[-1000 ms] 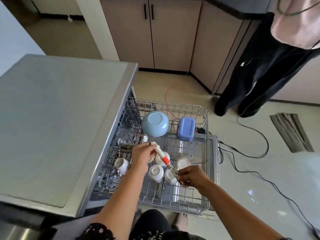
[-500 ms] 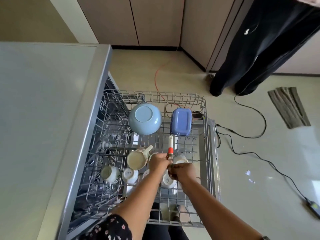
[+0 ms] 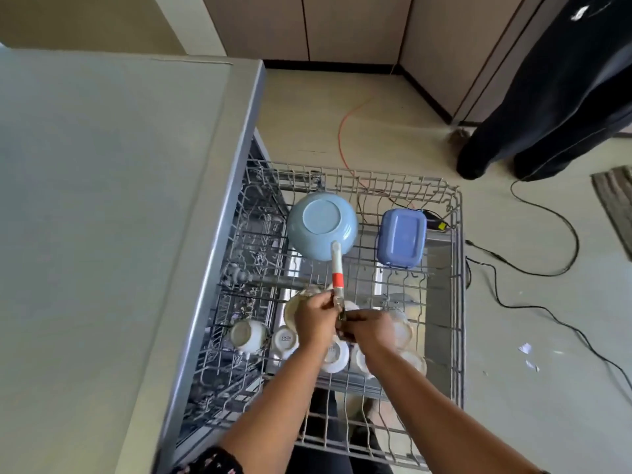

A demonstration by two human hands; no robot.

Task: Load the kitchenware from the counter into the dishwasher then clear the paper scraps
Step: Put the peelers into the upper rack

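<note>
1. The left hand (image 3: 316,318) has its fingers curled round the metal part of a utensil (image 3: 337,265), just below its orange band.
2. The right hand (image 3: 371,328) pinches the utensil's lower end; the two hands touch.
3. The utensil's white handle points away, its tip overlapping the upturned pale blue bowl (image 3: 321,230).
4. The utensil sits above the pulled-out wire rack (image 3: 456,302).
5. The rack holds the bowl, a blue tub (image 3: 402,237) beside it and white cups (image 3: 248,335) near the hands.
6. A bare grey counter (image 3: 102,200) fills the left.
7. Paper scraps (image 3: 525,348) lie on the beige floor (image 3: 376,114) right of the rack, near black cables (image 3: 547,268).
8. An orange cord (image 3: 345,128) runs toward brown cabinets (image 3: 342,25).
9. A person in dark trousers (image 3: 564,97) stands at the far right by a mat (image 3: 615,200).
</note>
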